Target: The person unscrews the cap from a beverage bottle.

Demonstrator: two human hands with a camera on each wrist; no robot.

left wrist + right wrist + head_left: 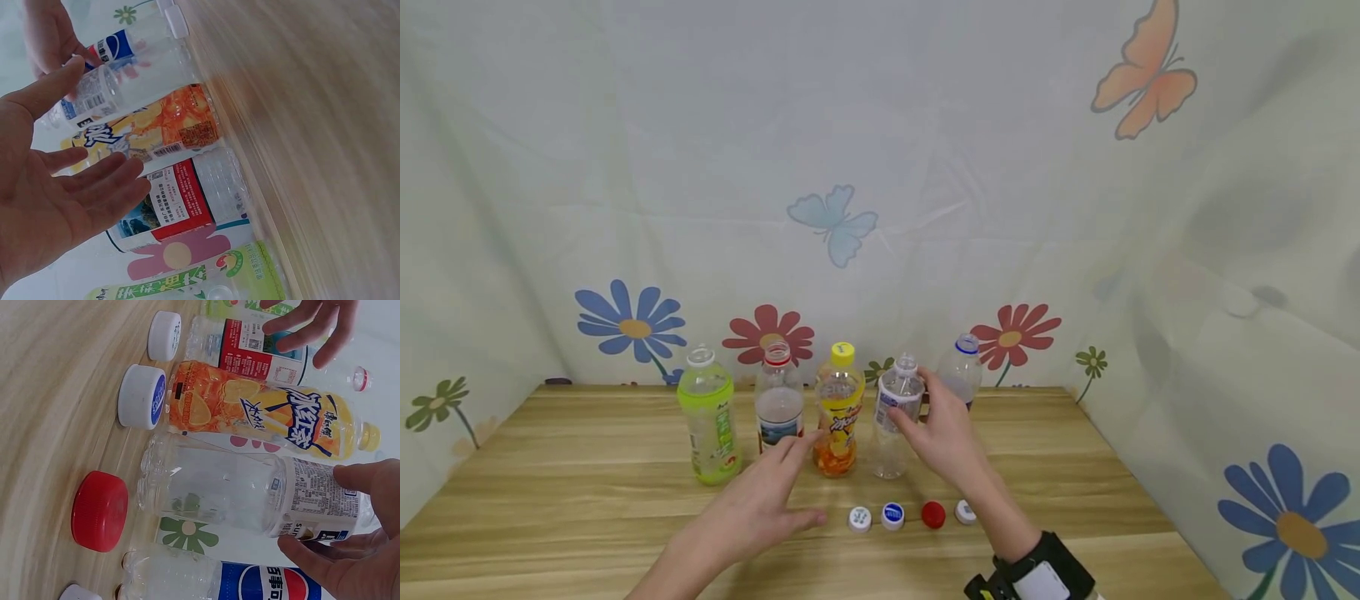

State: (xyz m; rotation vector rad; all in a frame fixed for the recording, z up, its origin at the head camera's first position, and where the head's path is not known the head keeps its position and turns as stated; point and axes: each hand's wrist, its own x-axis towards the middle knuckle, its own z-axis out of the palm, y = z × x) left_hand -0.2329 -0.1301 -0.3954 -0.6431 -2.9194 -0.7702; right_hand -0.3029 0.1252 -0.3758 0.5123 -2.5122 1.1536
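Note:
My right hand (943, 429) grips a clear plastic bottle (891, 454) by its white label near the top, thumb on one side and fingers on the other. That bottle has no cap and stands upright. My left hand (760, 500) is spread, fingers loosely extended, in front of the bottle with the red neck ring (778, 396) and partly covering it. Nothing is in its palm in the left wrist view. Just beyond its fingertips stands the iced tea bottle (250, 409) with a yellow cap (842, 354) on.
A green-labelled bottle (709, 425) stands uncapped at the left. Partly behind my right hand is a blue-labelled bottle (262, 581). In front lie a white cap (860, 519), a blue-topped cap (892, 516), a red cap (933, 514) and another white cap (966, 512).

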